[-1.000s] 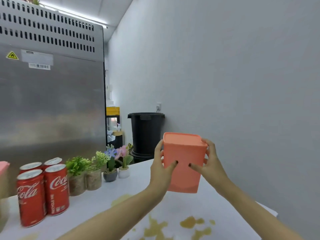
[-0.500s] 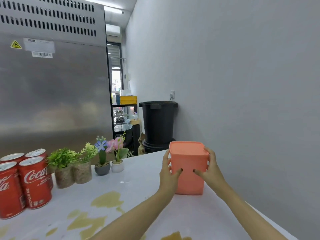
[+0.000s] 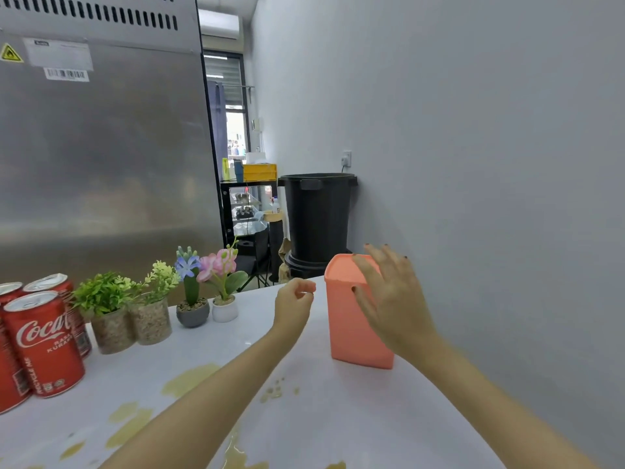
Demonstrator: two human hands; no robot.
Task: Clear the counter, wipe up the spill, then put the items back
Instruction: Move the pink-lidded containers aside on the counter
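The steel cabinet (image 3: 101,157) fills your left side. On it you can read little: a yellow warning triangle with a flame sign, a white sticker whose print is too blurred to make out, and a barcode label beneath it.

The white tabletop (image 3: 338,418) comes next, with a black bin (image 3: 318,218) on the floor beyond its far end. The salmon container (image 3: 351,330) stands upright with its lid on, at the far right of the tabletop near the wall and apart from the puddles.

Your right hand (image 3: 389,299) is in front of the container's upper near corner, fingers straight and spread, gripping nothing; whether it touches the plastic cannot be told. Your left hand (image 3: 294,302) is just beside the container and apart from it, fingers loosely curled round nothing.

The cola cans (image 3: 44,343) are bunched at the left edge. The nearest shows the "Coca" of the script logo and "RECYCLE ME" up its side, while its smaller print is only partly readable. Right of them stand two leafy plants (image 3: 108,309) in glass jars, then two small flower pots (image 3: 192,299).

The brownish spill (image 3: 189,379) lies in patches and droplets across the near tabletop.

By my reading you are early in the job. The container looks parked out of the wet, but the cans and plants border the spill and have yet to be shifted. Nothing is wiped, no cloth is in view, and putting things back comes last.
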